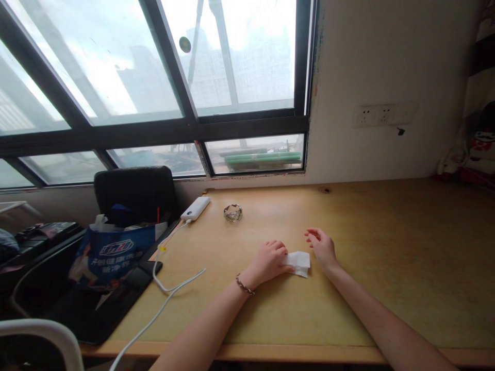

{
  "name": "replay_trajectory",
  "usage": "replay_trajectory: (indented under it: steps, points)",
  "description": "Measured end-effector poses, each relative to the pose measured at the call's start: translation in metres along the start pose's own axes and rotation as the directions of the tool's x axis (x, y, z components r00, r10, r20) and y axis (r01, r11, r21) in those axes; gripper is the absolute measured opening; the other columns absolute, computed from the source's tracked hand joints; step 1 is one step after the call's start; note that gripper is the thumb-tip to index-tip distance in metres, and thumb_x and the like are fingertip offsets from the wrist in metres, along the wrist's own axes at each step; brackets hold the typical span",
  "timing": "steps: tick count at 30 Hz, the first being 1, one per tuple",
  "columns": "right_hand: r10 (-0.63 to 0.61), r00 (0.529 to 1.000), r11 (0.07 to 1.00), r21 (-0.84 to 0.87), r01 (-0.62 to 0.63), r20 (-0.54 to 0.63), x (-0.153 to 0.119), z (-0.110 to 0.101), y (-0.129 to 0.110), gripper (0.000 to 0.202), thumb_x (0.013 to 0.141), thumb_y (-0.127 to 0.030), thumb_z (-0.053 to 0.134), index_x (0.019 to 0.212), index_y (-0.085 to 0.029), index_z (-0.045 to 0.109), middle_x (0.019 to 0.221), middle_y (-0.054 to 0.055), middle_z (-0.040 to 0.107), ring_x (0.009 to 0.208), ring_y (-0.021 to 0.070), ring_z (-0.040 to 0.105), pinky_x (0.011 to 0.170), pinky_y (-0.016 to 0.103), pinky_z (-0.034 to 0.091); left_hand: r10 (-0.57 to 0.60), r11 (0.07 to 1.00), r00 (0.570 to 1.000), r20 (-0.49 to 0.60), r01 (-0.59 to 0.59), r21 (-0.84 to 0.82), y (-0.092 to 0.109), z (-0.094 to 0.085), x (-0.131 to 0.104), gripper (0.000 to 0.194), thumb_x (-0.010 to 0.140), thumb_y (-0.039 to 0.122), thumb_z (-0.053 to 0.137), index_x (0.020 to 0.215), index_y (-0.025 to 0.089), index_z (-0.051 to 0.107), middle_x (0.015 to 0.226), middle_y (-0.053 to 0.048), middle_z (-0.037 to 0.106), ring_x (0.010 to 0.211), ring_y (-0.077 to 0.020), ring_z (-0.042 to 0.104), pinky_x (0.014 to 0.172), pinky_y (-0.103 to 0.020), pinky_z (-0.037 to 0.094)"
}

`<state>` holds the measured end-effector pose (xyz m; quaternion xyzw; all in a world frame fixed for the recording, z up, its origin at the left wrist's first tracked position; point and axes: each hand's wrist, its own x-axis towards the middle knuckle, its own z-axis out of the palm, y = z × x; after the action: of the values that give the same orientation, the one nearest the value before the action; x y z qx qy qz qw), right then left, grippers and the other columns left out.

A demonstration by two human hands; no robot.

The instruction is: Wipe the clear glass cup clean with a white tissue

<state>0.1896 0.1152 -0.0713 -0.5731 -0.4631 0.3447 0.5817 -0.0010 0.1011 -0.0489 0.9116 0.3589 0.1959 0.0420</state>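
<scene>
Left hand: the left hand [269, 260] lies palm down on the counter [386, 247], fingers [279, 246] curled loosely and pressing on the near-left edge of the white tissue [298, 263]; it pins the sheet rather than gripping it. A beaded bracelet [245, 285] circles the wrist.
Right hand: the right hand [323, 246] rests just right of the tissue, fingers [311, 234] spread open and slightly lifted, holding nothing; whether its heel touches the sheet's edge cannot be told.
Tissue: folded, flat on the counter, between the two hands, partly under the left fingers and just beside the right hand's thumb side.
Glass dish: a small clear glass dish [232, 212] stands beyond the left fingers, toward the window, well apart from them.
Power bank: a white power bank [195, 208] lies farther left of the dish, beyond and left of the left fingers; its white cable [170, 288] loops back across the counter's left edge, left of the left forearm.
Bag: a blue printed bag [112, 255] sits far left of the left hand, off the counter, before a black chair back [133, 193].
Wall: a socket strip [377, 114] is high on the wall, beyond the right fingers.
Window: a dark-framed window [154, 129] stretches behind the counter.
</scene>
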Motion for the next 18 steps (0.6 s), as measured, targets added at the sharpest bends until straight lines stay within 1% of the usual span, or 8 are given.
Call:
replay_trajectory:
  steps: [3, 5, 6, 9, 11, 14, 16, 18]
  points:
    - [0.027, 1.000, 0.999, 0.025, -0.027, -0.001, 0.002, -0.001, 0.002, 0.025, 0.068, -0.033, 0.050, 0.085, -0.015, 0.055, 0.082, 0.008, 0.063, 0.064, 0.0164, 0.058, 0.051, 0.025, 0.046, -0.110, 0.993, 0.992, -0.059, 0.107, -0.043, -0.003, 0.006, -0.001, 0.028, 0.076, 0.043, 0.049, 0.077, 0.016, 0.057, 0.078, -0.004, 0.057, 0.074, -0.0144, 0.049, 0.068, -0.025, 0.037]
    - [0.045, 0.999, 0.998, 0.045, -0.045, 0.011, 0.003, 0.000, 0.003, 0.025, 0.068, -0.033, 0.050, 0.085, -0.015, 0.054, 0.081, 0.008, 0.062, 0.065, 0.0167, 0.058, 0.052, 0.026, 0.046, -0.240, 0.964, 0.962, -0.132, 0.221, -0.149, -0.006, 0.009, -0.002, 0.029, 0.080, 0.040, 0.043, 0.073, 0.015, 0.057, 0.069, -0.003, 0.056, 0.065, -0.0122, 0.048, 0.061, -0.023, 0.035]
    - [0.057, 0.998, 0.996, 0.062, -0.058, 0.024, 0.003, 0.001, 0.004, 0.025, 0.069, -0.034, 0.051, 0.085, -0.015, 0.054, 0.082, 0.008, 0.062, 0.067, 0.0169, 0.058, 0.053, 0.026, 0.047, -0.319, 0.932, 0.933, -0.169, 0.277, -0.233, -0.007, 0.010, -0.002, 0.032, 0.081, 0.040, 0.041, 0.069, 0.015, 0.056, 0.064, -0.001, 0.054, 0.061, -0.0110, 0.047, 0.057, -0.022, 0.034]
    - [0.102, 0.989, 0.981, 0.152, -0.117, 0.106, 0.000, 0.007, 0.002, 0.028, 0.069, -0.038, 0.054, 0.085, -0.016, 0.052, 0.084, 0.008, 0.061, 0.072, 0.0178, 0.059, 0.059, 0.028, 0.048, -0.551, 0.751, 0.810, -0.201, 0.376, -0.543, -0.007, 0.011, 0.000, 0.040, 0.079, 0.045, 0.041, 0.059, 0.012, 0.053, 0.052, 0.001, 0.047, 0.050, -0.0085, 0.043, 0.047, -0.019, 0.030]
    - [0.130, 0.967, 0.958, 0.224, -0.179, 0.219, -0.005, 0.012, -0.001, 0.030, 0.070, -0.041, 0.055, 0.087, -0.016, 0.052, 0.087, 0.009, 0.061, 0.075, 0.0188, 0.060, 0.063, 0.029, 0.049, -0.647, 0.568, 0.753, -0.125, 0.366, -0.737, -0.003, 0.010, 0.002, 0.042, 0.077, 0.049, 0.042, 0.062, 0.011, 0.054, 0.052, 0.000, 0.049, 0.048, -0.0090, 0.046, 0.044, -0.019, 0.031]
    - [0.152, 0.879, 0.903, 0.298, -0.309, 0.453, -0.016, 0.016, -0.007, 0.033, 0.072, -0.044, 0.055, 0.089, -0.015, 0.052, 0.089, 0.010, 0.061, 0.078, 0.0200, 0.061, 0.067, 0.031, 0.049, -0.662, 0.318, 0.749, 0.004, 0.286, -0.904, 0.004, 0.009, 0.005, 0.043, 0.076, 0.049, 0.042, 0.076, 0.009, 0.056, 0.063, -0.004, 0.057, 0.052, -0.0130, 0.054, 0.046, -0.021, 0.040]
    - [0.143, 0.822, 0.868, 0.329, -0.371, 0.552, -0.021, 0.017, -0.010, 0.035, 0.072, -0.044, 0.055, 0.091, -0.015, 0.053, 0.090, 0.010, 0.061, 0.078, 0.0202, 0.061, 0.068, 0.031, 0.049, -0.652, 0.249, 0.758, 0.030, 0.252, -0.935, 0.008, 0.007, 0.005, 0.041, 0.075, 0.048, 0.044, 0.078, 0.009, 0.057, 0.066, -0.006, 0.059, 0.056, -0.0154, 0.057, 0.050, -0.024, 0.043]
    - [0.124, 0.808, 0.846, 0.365, -0.389, 0.576, -0.023, 0.016, -0.011, 0.036, 0.072, -0.044, 0.057, 0.094, -0.015, 0.053, 0.092, 0.010, 0.060, 0.079, 0.0200, 0.061, 0.068, 0.030, 0.048, -0.650, 0.249, 0.759, 0.034, 0.254, -0.935, 0.009, 0.007, 0.005, 0.039, 0.073, 0.047, 0.047, 0.078, 0.010, 0.058, 0.066, -0.005, 0.060, 0.058, -0.0165, 0.058, 0.052, -0.024, 0.044]
